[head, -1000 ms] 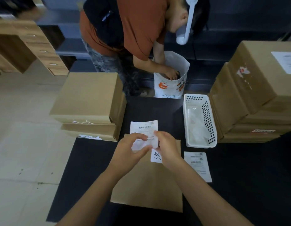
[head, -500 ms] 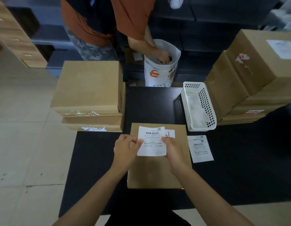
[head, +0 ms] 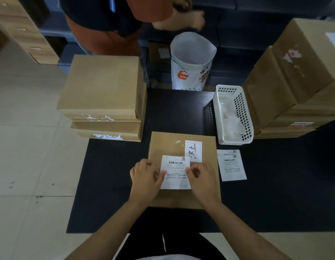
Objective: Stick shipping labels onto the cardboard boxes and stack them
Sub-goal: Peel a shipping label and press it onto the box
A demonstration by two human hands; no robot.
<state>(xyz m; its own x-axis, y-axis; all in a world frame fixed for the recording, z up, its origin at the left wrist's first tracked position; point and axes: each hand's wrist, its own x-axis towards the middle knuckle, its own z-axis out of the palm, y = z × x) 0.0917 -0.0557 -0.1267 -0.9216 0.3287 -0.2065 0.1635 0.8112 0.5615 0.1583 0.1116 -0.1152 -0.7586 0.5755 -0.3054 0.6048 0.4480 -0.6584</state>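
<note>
The shipping label (head: 175, 172), held clear of the box a second earlier, has been lowered flat onto the cardboard box (head: 183, 169) at the table's (head: 275, 203) near edge. It is pinched at its side edges by the left hand (head: 146, 177) and right hand (head: 199, 177). Sticking is judged under way; smoothing and stacking remain. A spare label (head: 231, 165) lies just right of the box.

White perforated basket (head: 233, 117), printed paper bag (head: 193, 62), wooden drawers (head: 22, 29) behind.
</note>
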